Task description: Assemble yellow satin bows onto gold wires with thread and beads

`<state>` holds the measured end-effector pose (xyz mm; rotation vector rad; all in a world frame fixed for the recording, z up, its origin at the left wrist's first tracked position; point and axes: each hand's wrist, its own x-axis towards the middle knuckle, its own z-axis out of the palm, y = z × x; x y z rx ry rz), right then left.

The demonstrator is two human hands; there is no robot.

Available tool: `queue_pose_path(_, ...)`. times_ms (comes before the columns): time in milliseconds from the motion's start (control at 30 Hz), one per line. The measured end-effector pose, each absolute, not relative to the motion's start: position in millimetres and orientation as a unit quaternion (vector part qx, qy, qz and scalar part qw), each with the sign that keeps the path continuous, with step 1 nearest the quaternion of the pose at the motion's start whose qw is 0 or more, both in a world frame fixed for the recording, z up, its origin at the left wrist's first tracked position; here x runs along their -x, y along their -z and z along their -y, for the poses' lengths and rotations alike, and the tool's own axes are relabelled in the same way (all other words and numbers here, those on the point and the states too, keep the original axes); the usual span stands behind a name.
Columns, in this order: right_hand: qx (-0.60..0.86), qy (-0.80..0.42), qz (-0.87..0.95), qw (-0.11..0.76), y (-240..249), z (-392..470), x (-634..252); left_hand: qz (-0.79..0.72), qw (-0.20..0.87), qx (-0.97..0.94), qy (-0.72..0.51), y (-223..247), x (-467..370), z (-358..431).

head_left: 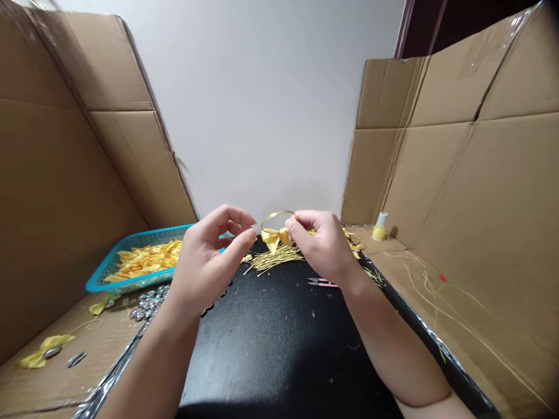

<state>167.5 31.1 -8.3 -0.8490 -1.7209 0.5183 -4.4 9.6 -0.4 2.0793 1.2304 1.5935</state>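
We reckon we're at a positioning step: right hand [323, 243] pinching the gold loop [273, 215], maybe the yellow bow [271, 239] too, left hand [208, 251] parted, empty, next calling for steadiness.

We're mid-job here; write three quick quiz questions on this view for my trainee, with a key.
1. Which hand pinches the gold ring with the yellow bow?
2. True or false: the blue basket is on the left side of the picture.
3. The pink-handled scissors lie on: a) the cardboard; b) the black surface; c) the basket rim.

Key: 1. the right hand; 2. true; 3. b.
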Motion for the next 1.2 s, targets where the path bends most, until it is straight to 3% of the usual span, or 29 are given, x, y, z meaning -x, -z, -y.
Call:
queue_pose_path(267,0.373,-0.355,0.694,0.504,8.4,-49.0,-176.4,-0.452,0.157,-0.717,-0.507,0.1,8.7,-17.4)
queue_pose_path(600,0.560,-0.203,0.704,0.387,23.9,-101.2,-209.0,-0.523,0.084,-0.738,-0.417,12.6,13.9,-47.7)
queue_pose_path(767,0.621,-0.227,0.679,0.320,28.2,-119.4,-227.6,-0.547,0.041,-0.742,-0.385,13.8,15.2,-51.3)
queue_pose_path(967,0.677,-0.288,0.600,0.314,37.9,-145.6,-262.2,-0.577,0.028,-0.733,-0.360,11.1,16.9,-54.5)
queue_pose_path(1200,0.788,-0.338,0.388,0.337,88.5,-161.6,-348.9,-0.637,0.030,-0.715,-0.288,13.9,22.4,-72.8)
